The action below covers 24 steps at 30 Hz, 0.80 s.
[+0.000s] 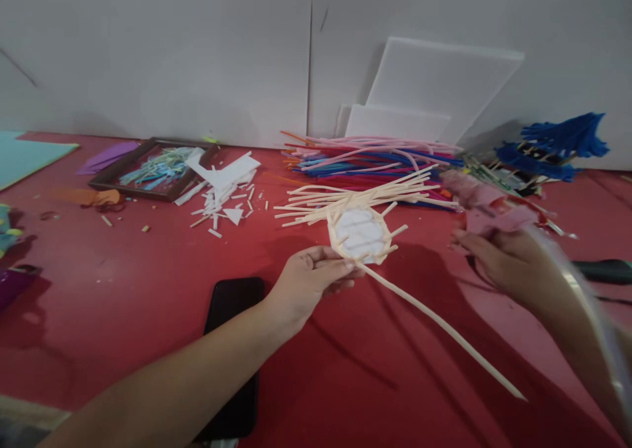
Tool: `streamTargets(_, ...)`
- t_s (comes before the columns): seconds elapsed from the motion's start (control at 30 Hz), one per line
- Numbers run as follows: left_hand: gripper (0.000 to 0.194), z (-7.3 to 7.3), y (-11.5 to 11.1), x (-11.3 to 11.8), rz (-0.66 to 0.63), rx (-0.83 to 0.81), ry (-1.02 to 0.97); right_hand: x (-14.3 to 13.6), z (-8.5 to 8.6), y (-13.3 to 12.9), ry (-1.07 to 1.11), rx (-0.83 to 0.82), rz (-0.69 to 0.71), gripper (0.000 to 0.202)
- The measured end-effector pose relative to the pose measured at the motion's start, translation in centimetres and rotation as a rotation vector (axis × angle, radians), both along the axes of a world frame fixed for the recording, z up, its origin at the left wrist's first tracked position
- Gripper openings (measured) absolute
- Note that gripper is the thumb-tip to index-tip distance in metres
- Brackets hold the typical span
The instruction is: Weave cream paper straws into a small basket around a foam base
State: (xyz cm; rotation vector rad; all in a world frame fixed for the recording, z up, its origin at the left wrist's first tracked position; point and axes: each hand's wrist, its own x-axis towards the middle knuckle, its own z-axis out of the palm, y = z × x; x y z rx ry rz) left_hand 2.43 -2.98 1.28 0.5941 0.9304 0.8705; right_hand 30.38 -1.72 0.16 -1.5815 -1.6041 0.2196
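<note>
1. My left hand (309, 278) reaches in from the lower left, forearm running diagonally up toward the middle, fingers pinched shut on the near edge of a small round woven piece of pale paper sticks with a white centre (362, 232)
2. That woven piece is held above the red tabletop (148, 283), roughly at mid-frame, its flat face tilted up toward me
3. One long pale stick (444, 326) trails from its lower edge, its long axis slanting down to the right, the free tip pointing at the lower right corner
4. Shorter stick ends jut out around the rim, most fanning left and up-right
5. My right hand (498, 257) comes in from the right edge, well apart from the left, fingers curled around a crumpled pink bundle (481, 204); the grip looks closed
6. Behind lie a pile of coloured paper sticks (365, 158), white foam boards (434, 93) against the wall, and a black phone (232, 343) under my left forearm
</note>
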Motion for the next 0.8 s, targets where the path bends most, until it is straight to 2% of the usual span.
streamTargets(0.1, 0.027, 0.3, 0.0, 0.1, 0.006, -0.015, 0.02, -1.1, 1.2, -0.4, 0.206, -0.028, 0.047, 0.024)
streamTargets(0.2, 0.028, 0.4, 0.0, 0.1, 0.009, -0.014, 0.03, -2.8, 2.6, -0.9, 0.61, -0.089, 0.089, 0.02)
streamTargets(0.27, 0.028, 0.4, 0.0, 0.0, 0.01, -0.011, 0.026, -4.1, 3.3, -1.4, 0.781, -0.147, 0.093, 0.021)
streamTargets(0.37, 0.03, 0.3, 0.1, 0.1, 0.02, -0.004, 0.024, -5.5, 3.4, -2.0, 0.9, -0.173, 0.019, 0.029)
streamTargets(0.47, 0.035, 0.2, 0.1, 0.2, 0.027, 0.002, 0.02, -5.8, 2.6, -2.6, 1.024, -0.135, -0.079, 0.041)
streamTargets(0.53, 0.036, 0.2, 0.1, 0.3, 0.027, -0.004, 0.014, -5.6, 1.9, -3.2, 1.061, -0.148, -0.086, 0.04)
streamTargets(0.63, 0.035, 0.2, 0.1, 0.3, 0.026, -0.021, 0.013, -5.3, 1.3, -4.0, 1.027, -0.194, -0.042, 0.027)
streamTargets(0.8, 0.036, 0.0, 0.1, 0.1, 0.027, -0.018, 0.014, -6.0, 1.6, -4.7, 0.892, -0.126, -0.104, 0.012)
